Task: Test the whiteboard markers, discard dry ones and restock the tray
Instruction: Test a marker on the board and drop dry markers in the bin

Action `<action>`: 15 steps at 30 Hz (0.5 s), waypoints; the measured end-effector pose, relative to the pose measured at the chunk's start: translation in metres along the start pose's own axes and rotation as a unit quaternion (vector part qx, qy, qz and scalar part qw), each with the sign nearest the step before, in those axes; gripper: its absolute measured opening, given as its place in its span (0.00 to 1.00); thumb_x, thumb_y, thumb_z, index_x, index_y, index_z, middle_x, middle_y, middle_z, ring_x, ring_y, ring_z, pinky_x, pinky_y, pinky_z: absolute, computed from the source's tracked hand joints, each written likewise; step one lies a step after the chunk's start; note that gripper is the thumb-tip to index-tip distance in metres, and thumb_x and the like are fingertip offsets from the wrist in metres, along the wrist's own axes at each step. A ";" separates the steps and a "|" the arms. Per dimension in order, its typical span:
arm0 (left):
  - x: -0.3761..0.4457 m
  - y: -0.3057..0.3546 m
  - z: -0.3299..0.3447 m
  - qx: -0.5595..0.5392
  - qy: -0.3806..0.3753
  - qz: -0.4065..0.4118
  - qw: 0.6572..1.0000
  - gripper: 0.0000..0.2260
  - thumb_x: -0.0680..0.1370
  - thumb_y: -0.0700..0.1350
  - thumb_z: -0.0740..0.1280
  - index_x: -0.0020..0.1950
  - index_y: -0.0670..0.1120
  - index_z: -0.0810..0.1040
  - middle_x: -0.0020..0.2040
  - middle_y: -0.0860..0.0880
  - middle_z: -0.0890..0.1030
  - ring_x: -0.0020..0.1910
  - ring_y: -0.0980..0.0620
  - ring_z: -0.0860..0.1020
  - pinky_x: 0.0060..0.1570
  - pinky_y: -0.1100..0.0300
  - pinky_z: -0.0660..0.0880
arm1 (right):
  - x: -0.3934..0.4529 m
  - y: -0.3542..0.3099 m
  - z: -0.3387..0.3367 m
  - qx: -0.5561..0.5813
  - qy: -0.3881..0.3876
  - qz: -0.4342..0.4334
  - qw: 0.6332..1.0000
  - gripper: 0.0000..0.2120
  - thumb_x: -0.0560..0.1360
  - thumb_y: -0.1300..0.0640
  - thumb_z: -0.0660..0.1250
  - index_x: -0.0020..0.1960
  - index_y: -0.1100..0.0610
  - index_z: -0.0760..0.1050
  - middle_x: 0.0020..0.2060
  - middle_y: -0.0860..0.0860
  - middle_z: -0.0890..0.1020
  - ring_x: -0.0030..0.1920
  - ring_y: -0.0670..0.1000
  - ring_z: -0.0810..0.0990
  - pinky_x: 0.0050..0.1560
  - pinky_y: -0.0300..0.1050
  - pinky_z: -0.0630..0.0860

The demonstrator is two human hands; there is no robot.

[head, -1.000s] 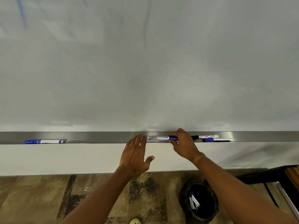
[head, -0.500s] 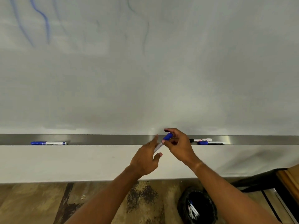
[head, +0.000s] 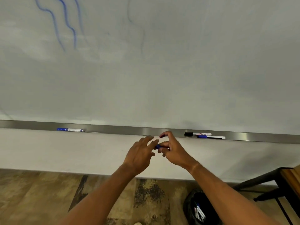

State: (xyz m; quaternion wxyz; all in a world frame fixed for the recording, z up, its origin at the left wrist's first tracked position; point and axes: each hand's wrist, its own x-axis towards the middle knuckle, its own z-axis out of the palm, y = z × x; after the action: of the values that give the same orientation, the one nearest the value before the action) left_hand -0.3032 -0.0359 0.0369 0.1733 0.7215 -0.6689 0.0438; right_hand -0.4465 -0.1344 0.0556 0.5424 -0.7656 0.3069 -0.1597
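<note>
We see both hands raised in front of the whiteboard [head: 162,78], just below its metal tray [head: 129,131]. The right hand [head: 174,151] curls its fingers around a blue-capped marker [head: 157,146], of which only the blue end shows, poking out toward the left; its index finger and thumb arch upward with their tips near the tray's edge. The left hand [head: 140,155] is spread, its straight fingers reaching toward the blue end (whether they touch it, we cannot tell, since that spot is blurred).

On the tray, 1 blue marker [head: 70,129] lies alone at the left, well apart from the hands. At the right lie 2 more, side by side: a black-capped marker [head: 197,134] at the back and a second blue marker [head: 211,137] just in front of it.

Wavy blue lines [head: 65,25] mark the upper left of the board, and a fainter stroke [head: 142,38] sits near the middle.

Below, on the patterned floor [head: 40,200], a black bin [head: 199,208] holds several markers. A dark-framed piece of furniture [head: 276,184] with a wooden top stands at the right.
</note>
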 end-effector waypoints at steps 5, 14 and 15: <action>-0.018 0.001 -0.019 0.009 -0.007 0.021 1.000 0.07 0.73 0.40 0.72 0.50 0.46 0.81 0.45 0.48 0.81 0.41 0.48 0.78 0.36 0.56 0.76 | -0.013 -0.004 0.007 -0.071 -0.043 -0.029 0.996 0.15 0.77 0.58 0.67 0.61 0.47 0.68 0.44 0.47 0.85 0.45 0.47 0.82 0.48 0.40 0.78; -0.043 -0.025 -0.041 -0.024 -0.026 0.012 0.999 0.09 0.79 0.45 0.64 0.56 0.42 0.78 0.47 0.46 0.78 0.44 0.48 0.75 0.43 0.56 0.74 | -0.012 -0.019 0.031 -0.293 -0.064 -0.123 0.946 0.11 0.80 0.51 0.60 0.56 0.53 0.79 0.44 0.47 0.82 0.40 0.47 0.78 0.42 0.38 0.74; -0.044 -0.028 -0.043 -0.029 -0.031 0.012 0.999 0.09 0.80 0.45 0.63 0.56 0.42 0.78 0.47 0.45 0.78 0.44 0.48 0.75 0.44 0.57 0.73 | -0.011 -0.022 0.034 -0.311 -0.066 -0.132 0.939 0.11 0.80 0.50 0.60 0.56 0.52 0.78 0.45 0.47 0.82 0.40 0.47 0.78 0.42 0.38 0.73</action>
State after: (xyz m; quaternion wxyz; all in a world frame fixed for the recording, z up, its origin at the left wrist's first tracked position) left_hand -0.2731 0.0202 0.0585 0.1731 0.7088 -0.6838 0.0040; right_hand -0.4287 -0.0977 0.0648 0.2699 -0.9386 0.2011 -0.0759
